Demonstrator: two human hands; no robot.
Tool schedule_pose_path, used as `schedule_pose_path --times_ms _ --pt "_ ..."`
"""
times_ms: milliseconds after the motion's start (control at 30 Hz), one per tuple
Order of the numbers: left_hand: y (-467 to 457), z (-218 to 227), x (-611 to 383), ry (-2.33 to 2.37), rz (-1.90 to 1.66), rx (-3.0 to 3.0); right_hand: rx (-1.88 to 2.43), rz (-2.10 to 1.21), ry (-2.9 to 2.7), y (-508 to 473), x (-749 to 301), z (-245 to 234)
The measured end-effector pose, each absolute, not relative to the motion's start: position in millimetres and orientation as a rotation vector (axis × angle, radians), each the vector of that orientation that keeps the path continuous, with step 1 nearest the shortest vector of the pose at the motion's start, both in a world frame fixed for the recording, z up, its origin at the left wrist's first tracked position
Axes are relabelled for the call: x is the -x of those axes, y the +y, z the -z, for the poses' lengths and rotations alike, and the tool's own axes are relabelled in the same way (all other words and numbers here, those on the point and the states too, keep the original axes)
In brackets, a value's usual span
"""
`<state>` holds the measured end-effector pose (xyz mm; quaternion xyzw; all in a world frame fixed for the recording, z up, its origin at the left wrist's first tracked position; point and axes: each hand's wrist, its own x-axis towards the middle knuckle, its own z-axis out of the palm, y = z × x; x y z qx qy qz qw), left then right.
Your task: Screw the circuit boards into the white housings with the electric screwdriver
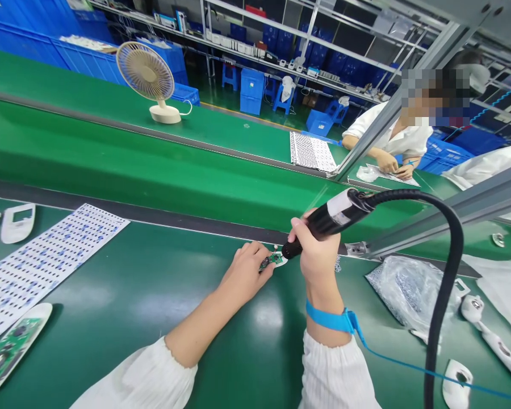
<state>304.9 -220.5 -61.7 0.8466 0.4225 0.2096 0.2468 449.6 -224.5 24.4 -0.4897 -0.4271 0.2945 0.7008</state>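
Observation:
My right hand [316, 250] is wrapped round a black electric screwdriver [323, 218], its tip pointing down at a small white part with a green circuit board [275, 260] on the green mat. A thick black cable [445, 272] loops from the tool's top down to the lower right. My left hand [246, 272] rests on the mat with its fingers curled, pinching the left side of that small part. A blue wrist strap [330, 319] with a blue cord sits on my right wrist.
A white sheet with rows of blue marks [46, 261] lies at left, beside a white shell [17, 222] and a remote-shaped board [8, 347]. A plastic bag [409, 289] and white housings [494, 341] lie at right. A fan [147, 76] stands beyond the conveyor. Another person [402, 142] works opposite.

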Motion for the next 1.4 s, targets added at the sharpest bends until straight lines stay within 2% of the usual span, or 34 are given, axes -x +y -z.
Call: schedule_pose_path --times_ms 633,900,967,1067,1233,1400 --pt "-221 62 -305 1.136 -0.590 -2.298 1.155 -0.700 -1.049 -221 -454 -18" --pt "-222 62 -305 1.163 -0.637 -2.300 1.039 -0.786 -0.953 -218 -461 -15" --pt "-223 65 -303 1.171 -0.683 -2.284 0.968 -0.746 -0.844 -218 -470 -17" --pt "-221 68 -301 1.207 -0.759 -2.214 0.943 -0.506 -0.604 -223 -490 -25" --pt "-166 60 -320 1.275 -0.789 -2.201 1.038 -0.172 -0.356 -232 -523 -31" --pt "-48 45 -383 1.268 -0.674 -2.345 1.068 -0.154 -0.251 -230 -534 -23"
